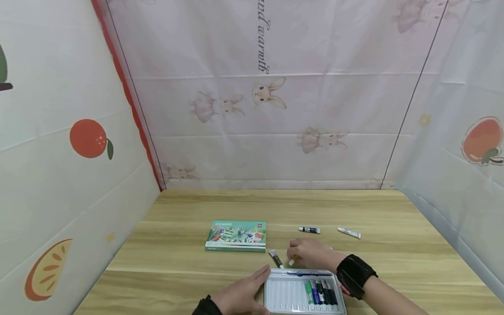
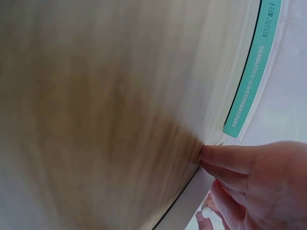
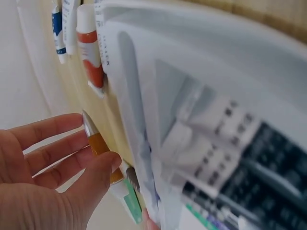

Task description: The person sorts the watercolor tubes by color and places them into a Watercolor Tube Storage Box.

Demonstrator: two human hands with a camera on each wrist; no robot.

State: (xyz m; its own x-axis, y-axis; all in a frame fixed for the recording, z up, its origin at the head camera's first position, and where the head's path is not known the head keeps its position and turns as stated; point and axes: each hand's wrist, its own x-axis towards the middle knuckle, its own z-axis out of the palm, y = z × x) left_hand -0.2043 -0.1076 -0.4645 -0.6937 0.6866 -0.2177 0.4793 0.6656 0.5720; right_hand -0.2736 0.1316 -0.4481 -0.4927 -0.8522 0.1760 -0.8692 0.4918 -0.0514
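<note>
My left hand [image 1: 246,293] rests against the left side of a white plastic paint tray [image 1: 284,294], fingertips at its back left corner. In the left wrist view, the straight fingers [image 2: 230,158] touch the tray's edge. Several paint tubes [image 1: 320,293], green, blue and black, lie in the right part of the tray; a thin brush lies in its back groove. Behind the tray, my right hand [image 1: 311,253] pinches an ochre paint tube [image 3: 99,143] between thumb and fingers. Its white cap shows at the fingertips in the head view. A dark brown tube [image 1: 276,259] lies left of this hand.
A green illustrated paint box [image 1: 236,236] lies behind the tray to the left. Further back on the wooden table are a dark blue tube [image 1: 309,230] and a white tube [image 1: 349,232]. An orange-red tube [image 3: 91,52] lies beside the tray. Printed cloth walls enclose the table.
</note>
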